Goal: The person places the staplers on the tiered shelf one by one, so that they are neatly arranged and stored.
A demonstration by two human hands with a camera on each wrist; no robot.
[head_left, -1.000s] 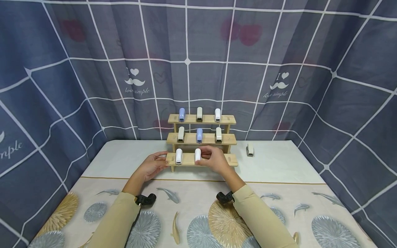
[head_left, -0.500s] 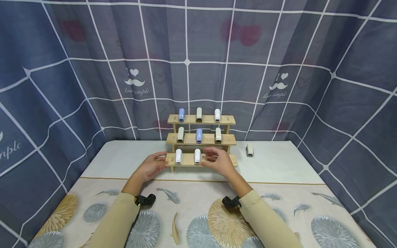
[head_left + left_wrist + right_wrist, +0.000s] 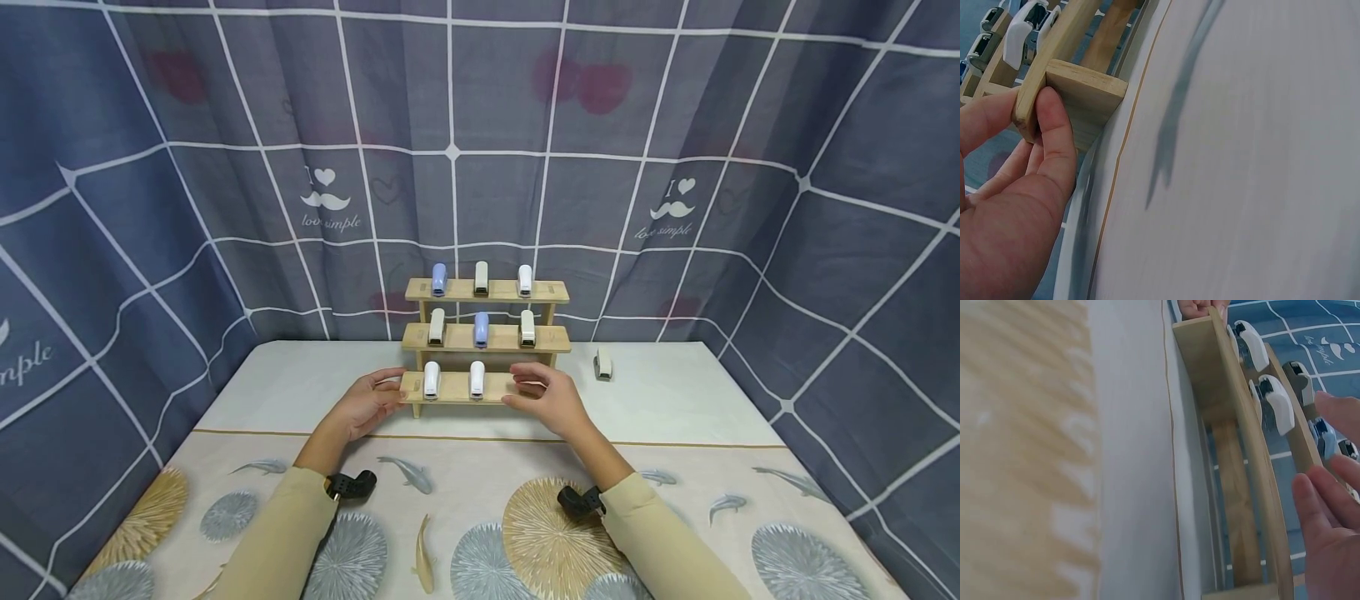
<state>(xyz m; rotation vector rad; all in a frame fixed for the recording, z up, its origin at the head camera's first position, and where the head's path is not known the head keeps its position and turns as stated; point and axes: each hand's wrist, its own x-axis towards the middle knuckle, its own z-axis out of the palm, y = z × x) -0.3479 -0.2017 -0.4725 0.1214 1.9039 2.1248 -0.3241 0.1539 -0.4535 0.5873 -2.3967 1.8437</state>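
A three-tier wooden display stand [image 3: 454, 388] holds rows of mini staplers. On its bottom shelf sit a white stapler [image 3: 432, 379] at the left and another white stapler [image 3: 477, 379] in the middle. My left hand [image 3: 369, 405] pinches the left end of that shelf; the left wrist view shows thumb and fingers on either side of the board [image 3: 1030, 100]. Over the shelf's right part is my right hand [image 3: 551, 401], fingers loosely bent with nothing between them. In the right wrist view this hand [image 3: 1335, 540] is apart from the white stapler [image 3: 1277, 403].
Blue, cream and white staplers stand on the two upper shelves, including a blue stapler [image 3: 481, 330] mid-stand. A loose cream stapler [image 3: 603, 364] lies on the white tabletop [image 3: 660, 400] to the right. A grid-patterned curtain [image 3: 495, 200] hangs behind, and a patterned cloth [image 3: 420, 533] covers the front.
My right hand has let go of the middle white stapler on the bottom shelf and moved right. The left hand keeps its place on the stand.
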